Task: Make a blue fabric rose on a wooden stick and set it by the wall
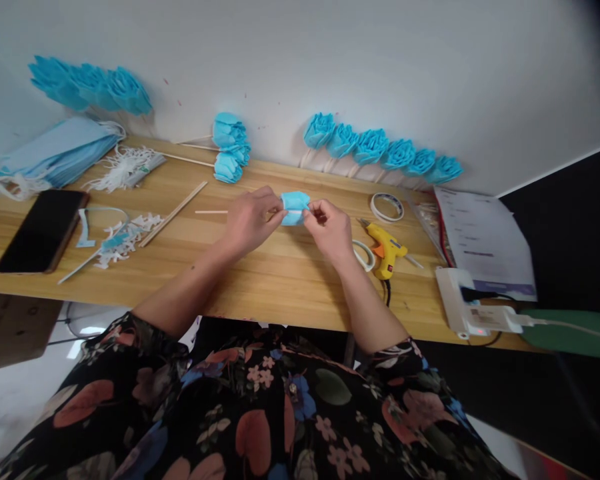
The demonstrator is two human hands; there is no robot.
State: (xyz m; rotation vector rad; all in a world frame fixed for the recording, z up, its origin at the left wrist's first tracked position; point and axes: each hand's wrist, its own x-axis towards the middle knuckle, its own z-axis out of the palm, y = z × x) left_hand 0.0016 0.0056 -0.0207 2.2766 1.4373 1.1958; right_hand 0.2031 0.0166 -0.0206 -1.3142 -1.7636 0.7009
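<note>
My left hand [250,217] and my right hand [331,230] are both closed in a pinch at the two ends of a small blue fabric piece [295,200], held just above the table. A thin pale wooden stick [211,212] lies sideways, its bare end showing left of my left hand. The stick seems to run behind that hand to the blue fabric. My fingers partly cover where stick and fabric meet. Near my right wrist is a roll of tape [364,256], partly hidden by the wrist. A yellow glue gun [387,250] lies right beside it.
Blue fabric flowers on sticks lean against the wall, a row [371,145] at right, a bunch [229,147] nearer the middle. Left are face masks [75,150], a phone [43,230], white scraps [125,243], sticks [175,213]. Right are another tape roll [401,208], papers [485,233], a power strip [450,303].
</note>
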